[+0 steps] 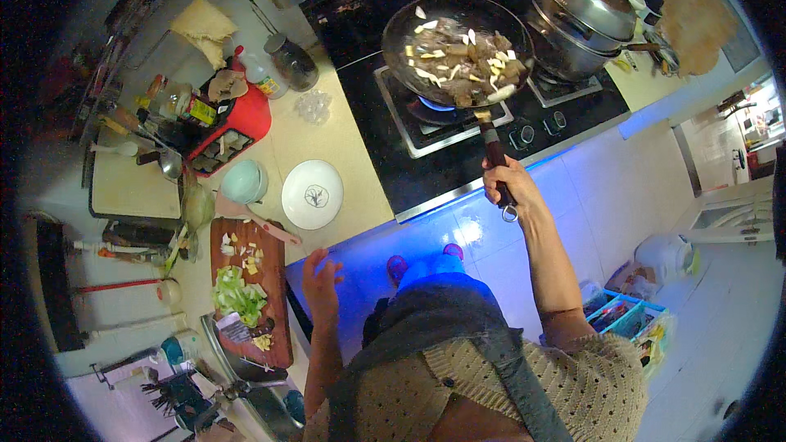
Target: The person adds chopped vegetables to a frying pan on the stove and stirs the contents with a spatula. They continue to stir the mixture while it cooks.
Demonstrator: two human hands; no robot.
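Observation:
My right hand grips the dark handle of a black wok, which sits tilted over the left burner. Blue gas flame shows under its near left side. Brown chunks that look like meat and pale chopped pieces lie in the wok, partly blurred. My left hand is raised with fingers apart and nothing in it, beside a wooden chopping board. The board bears chopped green vegetable, pale pieces and a cleaver. A pink spatula lies across its far end.
A white plate and light green bowls stand left of the gas hob. A lidded steel pot occupies the right burner. Bottles and a red utensil holder line the back left. A blue divided basket is at lower right.

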